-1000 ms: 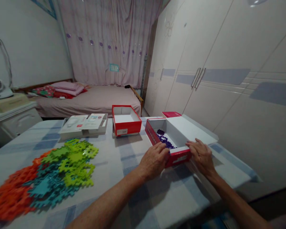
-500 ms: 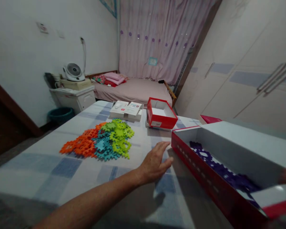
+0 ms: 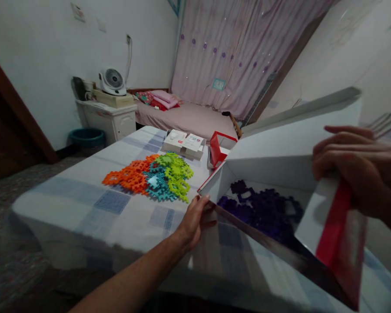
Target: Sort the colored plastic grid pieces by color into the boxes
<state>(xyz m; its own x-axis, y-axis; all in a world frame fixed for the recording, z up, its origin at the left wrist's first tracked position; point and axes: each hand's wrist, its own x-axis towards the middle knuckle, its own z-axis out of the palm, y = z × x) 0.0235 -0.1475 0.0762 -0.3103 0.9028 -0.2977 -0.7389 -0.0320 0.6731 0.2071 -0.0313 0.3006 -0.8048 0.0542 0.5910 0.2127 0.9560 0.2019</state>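
A large red box [image 3: 263, 230] with a white inside and its lid [image 3: 280, 130] folded back is tilted, its right end raised. Dark purple interlocking plastic pieces [image 3: 263, 213] lie heaped on its floor. My right hand [image 3: 355, 169] has its fingers wrapped over the top of the raised end. At the box's lower left corner is my left hand [image 3: 193, 221], closed against the edge, some fingertips hidden behind the wall. Left of that hand, a pile of orange pieces [image 3: 133, 176], teal pieces [image 3: 159, 184] and lime green pieces [image 3: 177, 171] rests on the table.
The table wears a blue and white checked cloth [image 3: 111, 202]. At its far side stand a flat white box [image 3: 184, 143] and a smaller open red box [image 3: 219, 150]. Beyond are a bed [image 3: 195, 115], a cabinet [image 3: 111, 121] with a fan [image 3: 112, 81], and a teal bin [image 3: 87, 138].
The large box's right end has risen and the box has tipped leftward, its purple pieces bunching together. My left hand has come onto its corner; my right hand has moved up with the end.
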